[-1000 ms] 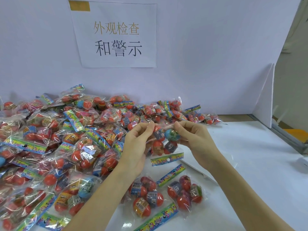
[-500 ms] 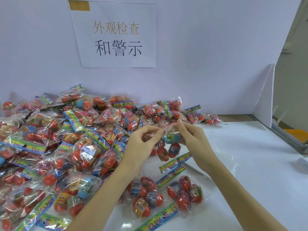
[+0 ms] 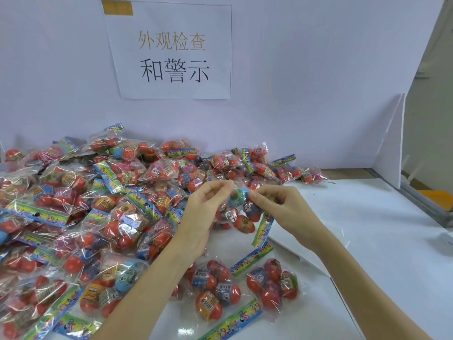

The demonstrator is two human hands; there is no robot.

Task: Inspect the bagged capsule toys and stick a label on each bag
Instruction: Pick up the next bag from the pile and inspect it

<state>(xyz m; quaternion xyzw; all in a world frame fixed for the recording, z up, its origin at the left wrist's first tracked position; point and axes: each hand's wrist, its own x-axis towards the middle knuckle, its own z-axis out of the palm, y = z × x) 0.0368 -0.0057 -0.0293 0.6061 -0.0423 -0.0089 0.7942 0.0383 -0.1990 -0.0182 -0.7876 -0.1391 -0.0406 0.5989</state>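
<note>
A clear bag of red and blue capsule toys (image 3: 241, 213) hangs above the white table, its colourful header strip (image 3: 262, 230) dangling at the lower right. My left hand (image 3: 204, 212) pinches the bag's upper left edge between thumb and fingertips. My right hand (image 3: 282, 207) pinches the bag's upper right part over a blue capsule. Two more bags lie below the hands: one (image 3: 215, 290) near my left forearm, another (image 3: 273, 284) to its right. No label is visible.
A large heap of bagged capsule toys (image 3: 93, 209) covers the table's left and back. A paper sign (image 3: 171, 50) hangs on the white back panel. A flat white sheet (image 3: 301, 244) lies under my right wrist. A white foam board (image 3: 392, 141) stands at the right.
Both hands have turned the held bag: its header strip swung from lying level below the capsules to hanging steeply at the right, and the hands drew slightly closer together.
</note>
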